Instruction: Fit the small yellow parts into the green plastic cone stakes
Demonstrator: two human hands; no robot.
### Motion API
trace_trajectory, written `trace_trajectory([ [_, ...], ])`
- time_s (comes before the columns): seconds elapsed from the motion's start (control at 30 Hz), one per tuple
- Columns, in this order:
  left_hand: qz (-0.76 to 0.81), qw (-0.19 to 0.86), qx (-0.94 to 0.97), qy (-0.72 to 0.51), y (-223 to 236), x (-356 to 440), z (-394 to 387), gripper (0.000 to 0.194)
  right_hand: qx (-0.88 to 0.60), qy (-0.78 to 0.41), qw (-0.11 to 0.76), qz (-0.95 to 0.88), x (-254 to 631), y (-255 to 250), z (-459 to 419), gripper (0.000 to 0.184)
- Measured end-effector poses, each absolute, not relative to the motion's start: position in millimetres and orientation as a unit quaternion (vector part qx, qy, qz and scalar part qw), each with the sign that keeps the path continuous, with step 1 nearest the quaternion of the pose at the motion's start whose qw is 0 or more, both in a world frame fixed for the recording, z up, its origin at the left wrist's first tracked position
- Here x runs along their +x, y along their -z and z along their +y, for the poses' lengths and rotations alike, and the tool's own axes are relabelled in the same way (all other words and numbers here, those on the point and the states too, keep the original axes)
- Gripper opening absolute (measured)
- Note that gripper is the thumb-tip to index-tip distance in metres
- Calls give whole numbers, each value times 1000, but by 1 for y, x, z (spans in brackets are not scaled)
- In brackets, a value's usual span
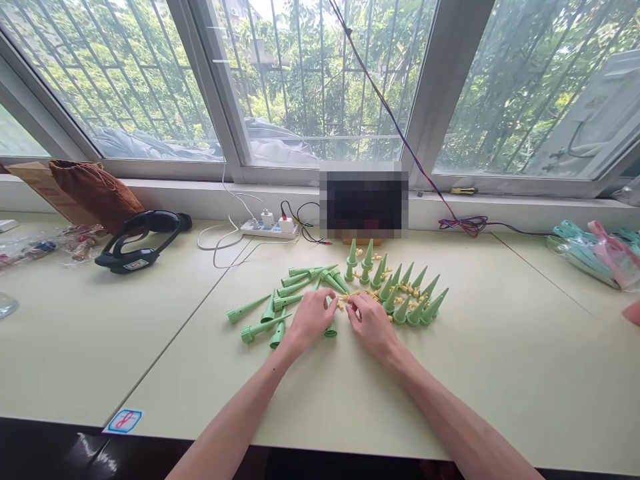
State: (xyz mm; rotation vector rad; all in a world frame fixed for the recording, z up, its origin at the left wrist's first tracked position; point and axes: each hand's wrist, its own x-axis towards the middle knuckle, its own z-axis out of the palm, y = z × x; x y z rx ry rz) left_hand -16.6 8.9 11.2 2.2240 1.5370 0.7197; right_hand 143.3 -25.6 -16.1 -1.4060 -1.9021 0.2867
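My left hand (314, 319) is closed, with thumb and forefinger curled together over the table; what they hold, if anything, is hidden. Right beside those fingers is a green plastic plant watering spike (331, 329), its upper part partly covered. The fingertips of my right hand (373, 323) are pinched at a small yellow plastic piece (344, 298) between the two hands. Several loose green spikes (257, 329) lie or stand in a jumble left of my left hand. Right of my right hand, more green spikes (414, 313) stand point up in rows, with small yellow pieces (411, 291) among them.
Behind the spikes stands a pixelated dark screen (365, 203). A power strip (270, 228) with cables lies by the window sill. At left are a black headset (143, 243) and a brown pouch (95, 193); at right, bagged pink and teal items (600, 257). Another person's hand (633, 312) shows at the right edge.
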Motion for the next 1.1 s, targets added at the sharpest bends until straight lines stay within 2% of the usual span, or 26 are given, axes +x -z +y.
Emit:
trace_trajectory([
  [0.27,549,173,782,-241,-9,-15,15,18,-554,-106,372,-737,143,15,-26,17],
  [0.7,561,212,769,-220,-16,-13,16,16,-540,-106,383,-741,143,17,-25,18],
  [1.1,568,206,772,-197,-15,-14,15,16,-552,-117,374,-736,142,16,-27,18],
])
